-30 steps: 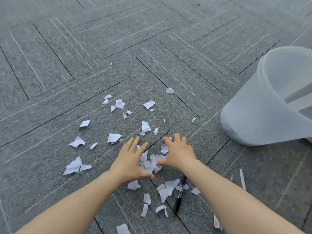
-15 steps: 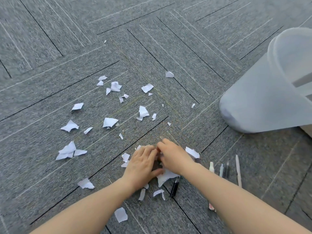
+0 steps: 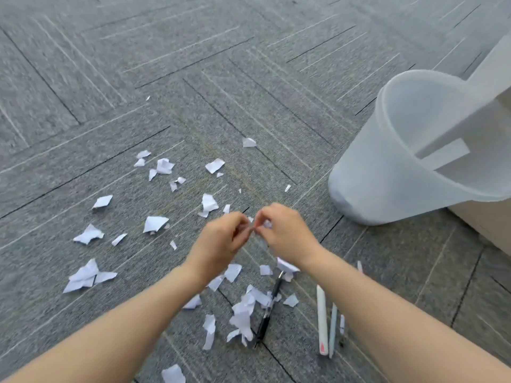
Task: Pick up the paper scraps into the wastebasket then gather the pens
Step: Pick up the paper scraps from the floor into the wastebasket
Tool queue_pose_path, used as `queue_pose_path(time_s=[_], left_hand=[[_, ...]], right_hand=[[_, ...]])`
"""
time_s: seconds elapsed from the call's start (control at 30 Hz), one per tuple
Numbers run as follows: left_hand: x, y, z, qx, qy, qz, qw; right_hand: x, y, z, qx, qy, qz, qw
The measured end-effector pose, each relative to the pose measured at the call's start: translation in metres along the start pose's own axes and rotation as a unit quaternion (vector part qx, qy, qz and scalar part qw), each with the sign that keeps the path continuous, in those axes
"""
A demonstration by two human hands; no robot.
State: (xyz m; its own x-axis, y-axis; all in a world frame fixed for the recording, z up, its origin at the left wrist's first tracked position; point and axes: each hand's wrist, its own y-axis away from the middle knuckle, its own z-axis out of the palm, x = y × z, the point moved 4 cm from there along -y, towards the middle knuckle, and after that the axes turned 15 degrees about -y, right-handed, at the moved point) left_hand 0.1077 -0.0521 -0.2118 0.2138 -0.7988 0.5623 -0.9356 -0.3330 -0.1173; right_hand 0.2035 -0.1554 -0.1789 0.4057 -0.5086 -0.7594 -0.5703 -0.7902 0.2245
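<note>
Torn white paper scraps lie scattered over the grey carpet, with more below my wrists. My left hand and my right hand are lifted just above the floor, fingertips meeting, fingers curled round a small bunch of scraps; a bit of white shows in the right hand. A black pen lies among the near scraps. A white pen and a pale blue pen lie beside my right forearm, which hides other pens. The translucent wastebasket stands to the right of my hands.
A beige piece of furniture sits behind the wastebasket at the right edge, and a white panel rises above it. Grey carpet tiles stretch away to the far side and left.
My hands swept scraps together on the carpet, closed on them and rose off the floor. Some scraps stayed behind under my wrists.
</note>
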Motion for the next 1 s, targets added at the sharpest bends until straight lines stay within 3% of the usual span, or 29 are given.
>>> queue_pose_path(time_s=[0.1, 0.2, 0.4, 0.53, 0.6, 0.67, 0.83, 0.9, 1.0], left_hand=[[0.053, -0.075, -0.049, 0.062, 0.060, 0.014, 0.996], [0.125, -0.149, -0.071, 0.089, 0.111, 0.042, 0.989], [0.243, -0.243, -0.028, 0.063, 0.144, 0.031, 0.987], [0.278, -0.263, 0.014, -0.055, 0.094, -0.010, 0.994], [0.279, -0.265, 0.028, -0.101, 0.123, -0.013, 0.987], [0.275, -0.261, 0.027, -0.099, 0.178, -0.024, 0.979], [0.224, -0.226, -0.027, 0.071, 0.197, 0.019, 0.978], [0.176, -0.195, -0.048, 0.125, 0.143, 0.025, 0.981], [0.076, -0.137, -0.057, 0.123, 0.029, -0.031, 0.991]], right_hand=[[-0.033, -0.013, -0.093, 0.112, 0.024, -0.080, 0.990], [-0.053, -0.009, -0.193, 0.206, 0.077, -0.096, 0.971], [0.020, 0.023, -0.311, 0.306, 0.023, 0.076, 0.949], [0.066, 0.039, -0.323, 0.284, 0.043, 0.173, 0.942], [0.067, 0.042, -0.327, 0.309, 0.068, 0.173, 0.933], [0.060, 0.042, -0.330, 0.343, 0.092, 0.154, 0.922], [0.002, 0.031, -0.297, 0.374, 0.109, -0.007, 0.921], [-0.033, 0.023, -0.260, 0.345, 0.090, -0.106, 0.928], [-0.070, 0.003, -0.180, 0.240, 0.052, -0.191, 0.950]])
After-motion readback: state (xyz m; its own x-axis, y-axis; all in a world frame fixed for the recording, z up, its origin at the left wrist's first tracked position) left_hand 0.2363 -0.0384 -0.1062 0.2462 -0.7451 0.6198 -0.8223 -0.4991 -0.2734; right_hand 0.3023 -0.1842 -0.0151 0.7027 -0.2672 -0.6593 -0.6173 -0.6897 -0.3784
